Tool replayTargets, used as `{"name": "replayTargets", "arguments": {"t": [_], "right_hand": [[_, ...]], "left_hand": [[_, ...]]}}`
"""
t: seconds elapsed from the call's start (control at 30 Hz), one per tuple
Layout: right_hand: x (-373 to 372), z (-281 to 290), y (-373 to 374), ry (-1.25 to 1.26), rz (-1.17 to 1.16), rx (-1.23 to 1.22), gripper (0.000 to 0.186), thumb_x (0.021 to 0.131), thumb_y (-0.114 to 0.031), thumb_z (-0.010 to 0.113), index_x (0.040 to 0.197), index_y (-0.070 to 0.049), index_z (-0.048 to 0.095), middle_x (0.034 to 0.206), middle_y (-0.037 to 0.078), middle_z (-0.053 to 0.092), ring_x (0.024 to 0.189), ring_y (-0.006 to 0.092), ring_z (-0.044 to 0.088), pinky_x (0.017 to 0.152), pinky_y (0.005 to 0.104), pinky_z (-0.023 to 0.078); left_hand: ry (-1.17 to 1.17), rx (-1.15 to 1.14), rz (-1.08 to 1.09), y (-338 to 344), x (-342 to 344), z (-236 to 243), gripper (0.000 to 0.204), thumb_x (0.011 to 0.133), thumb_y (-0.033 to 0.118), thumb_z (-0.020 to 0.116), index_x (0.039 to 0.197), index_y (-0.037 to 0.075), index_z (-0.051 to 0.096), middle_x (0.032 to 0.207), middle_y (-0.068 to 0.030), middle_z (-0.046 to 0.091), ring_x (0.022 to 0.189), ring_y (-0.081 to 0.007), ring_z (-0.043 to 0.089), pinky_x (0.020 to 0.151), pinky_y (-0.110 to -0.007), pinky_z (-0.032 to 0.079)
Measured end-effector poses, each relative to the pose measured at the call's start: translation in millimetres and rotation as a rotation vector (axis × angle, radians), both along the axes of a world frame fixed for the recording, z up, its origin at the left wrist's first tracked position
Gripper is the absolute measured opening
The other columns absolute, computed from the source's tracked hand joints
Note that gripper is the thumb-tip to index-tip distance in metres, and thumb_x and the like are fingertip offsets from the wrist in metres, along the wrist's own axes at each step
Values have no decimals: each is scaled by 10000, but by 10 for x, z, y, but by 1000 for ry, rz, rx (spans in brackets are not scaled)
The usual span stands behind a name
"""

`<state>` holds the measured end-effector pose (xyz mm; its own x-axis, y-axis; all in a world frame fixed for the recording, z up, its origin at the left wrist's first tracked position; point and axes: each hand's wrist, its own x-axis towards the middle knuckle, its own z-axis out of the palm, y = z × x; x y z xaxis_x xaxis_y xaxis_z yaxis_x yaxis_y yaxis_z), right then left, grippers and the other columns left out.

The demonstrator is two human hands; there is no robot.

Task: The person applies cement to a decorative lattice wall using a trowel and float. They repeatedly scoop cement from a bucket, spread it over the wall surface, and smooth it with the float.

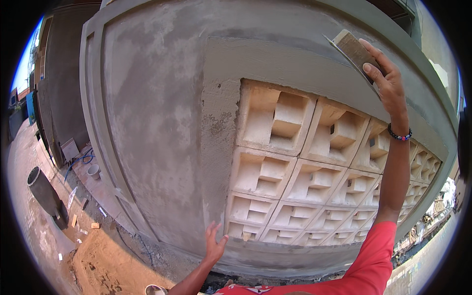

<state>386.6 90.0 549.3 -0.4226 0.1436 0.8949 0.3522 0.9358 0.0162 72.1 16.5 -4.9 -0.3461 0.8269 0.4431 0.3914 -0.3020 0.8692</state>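
My right hand [386, 78] is raised high and grips a flat plastering float [353, 49], pressed against the grey cement band above a panel of pale decorative ventilation blocks [314, 167]. A beaded bracelet circles that wrist, and the sleeve is red. My left hand [214, 243] is low, fingers spread, empty, resting against the freshly plastered wall [162, 123] beside the bottom left corner of the block panel.
On the ground at left lie a dark pipe [43, 191], a small white bucket [94, 171], a blue hose [78, 161] and scraps. A sand heap [105, 265] sits below. A white container rim [155, 290] shows at the bottom edge.
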Motion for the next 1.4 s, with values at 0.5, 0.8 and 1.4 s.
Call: {"name": "replayTargets", "arguments": {"t": [0.5, 0.8, 1.4], "right_hand": [[-2326, 840, 413, -437, 61, -113, 361, 848, -76, 605, 1202, -7, 604, 895, -3, 647, 708, 63, 516, 627, 232, 446], [-1750, 946, 588, -529, -216, -36, 363, 882, -167, 607, 1241, -113, 612, 1052, 68, 635, 901, 147, 555, 873, 252, 433], [94, 981, 360, -455, -441, -205, 336, 860, -109, 609, 1194, -107, 649, 1019, 32, 632, 912, 132, 529, 863, 239, 414]], "left_hand": [[-165, 50, 209, -460, -296, -305, 529, 787, 104, 657, 1285, 42, 488, 1399, -191, 325, 1307, -345, 315, 1082, -424, 251], [-169, 31, 197, -491, -350, -344, 548, 768, 83, 654, 1288, 37, 489, 1400, -189, 329, 1308, -341, 314, 1090, -420, 241], [-107, 32, 28, -103, 181, -146, 513, 787, 132, 650, 1268, 18, 513, 1400, -184, 349, 1324, -323, 316, 1097, -401, 226]]}}
